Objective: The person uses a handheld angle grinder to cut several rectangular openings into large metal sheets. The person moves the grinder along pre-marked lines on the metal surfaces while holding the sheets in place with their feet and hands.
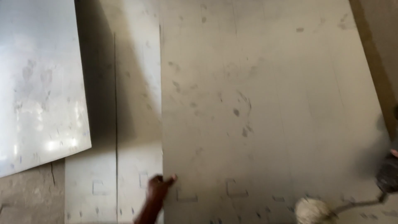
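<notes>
Fingertips of the left hand are pressing against the left edge of the large grey tile, the thumb pointing out to the right onto its face while the other fingers are curling together behind the edge; the picture is blurred, so I cannot tell how firmly they are gripping. That hand is coming up from the bottom of the view on a bare forearm. The large grey tile is lying flat and filling most of the middle and right of the scene, its dusty surface marked with dark smudges and prints. At the far right edge, the right hand is showing only as a sliver of fingertip above a dark handle, and I cannot tell whether its fingers are closed round it. From that dark handle a thin bent shank is running down and left to a rubber mallet with a pale, dust-caked round head, which is resting on the bottom right part of the tile. Just beside the tile on the left, narrower grey tile strips are lying side by side, with a dark joint between them. Further left, a glossy light tile is lying tilted, overlapping rough bare floor at the bottom left corner.
</notes>
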